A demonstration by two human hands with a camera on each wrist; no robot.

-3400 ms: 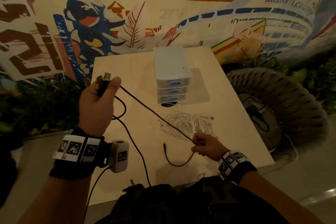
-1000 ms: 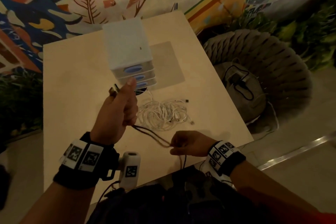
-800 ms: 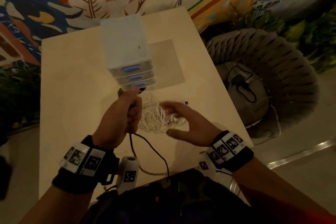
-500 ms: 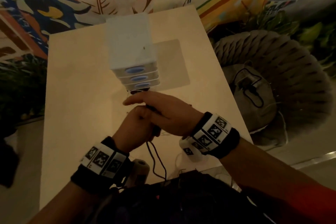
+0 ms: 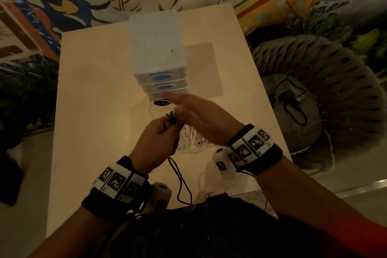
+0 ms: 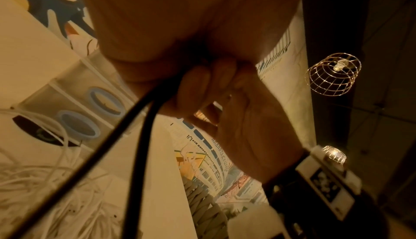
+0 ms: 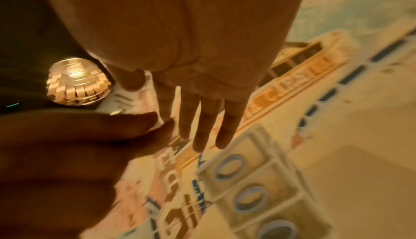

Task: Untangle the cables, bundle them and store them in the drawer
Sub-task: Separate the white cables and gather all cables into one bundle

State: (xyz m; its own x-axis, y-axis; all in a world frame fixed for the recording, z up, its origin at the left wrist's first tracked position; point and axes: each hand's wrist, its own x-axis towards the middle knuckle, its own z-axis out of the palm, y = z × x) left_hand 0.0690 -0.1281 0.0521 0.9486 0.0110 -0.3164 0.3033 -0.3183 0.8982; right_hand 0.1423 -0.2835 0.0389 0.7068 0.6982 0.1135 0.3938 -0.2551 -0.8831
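My left hand (image 5: pixel 166 132) grips a folded black cable (image 5: pixel 180 180) above the table's near middle; its plug ends (image 5: pixel 170 118) stick up from the fist and two strands hang toward my lap. In the left wrist view the curled fingers (image 6: pixel 202 86) close round the black cable (image 6: pixel 141 127). My right hand (image 5: pixel 188 109) hovers just right of the left, blurred, fingers straight (image 7: pixel 202 129), holding nothing. A tangled pile of white cables (image 5: pixel 191 142) lies under both hands. The white three-drawer unit (image 5: pixel 157 48) stands just beyond, drawers closed.
The pale table (image 5: pixel 94 90) has bare surface left of the hands. A grey woven chair (image 5: pixel 326 81) with a cushion and a black cord (image 5: pixel 293 102) stands right of the table. Plants (image 5: pixel 25 90) line the painted wall.
My right hand let go of the black cable's far strand, came across to the left hand, and now lifts off it with fingers spread. The left hand dropped lower, still holding the cable.
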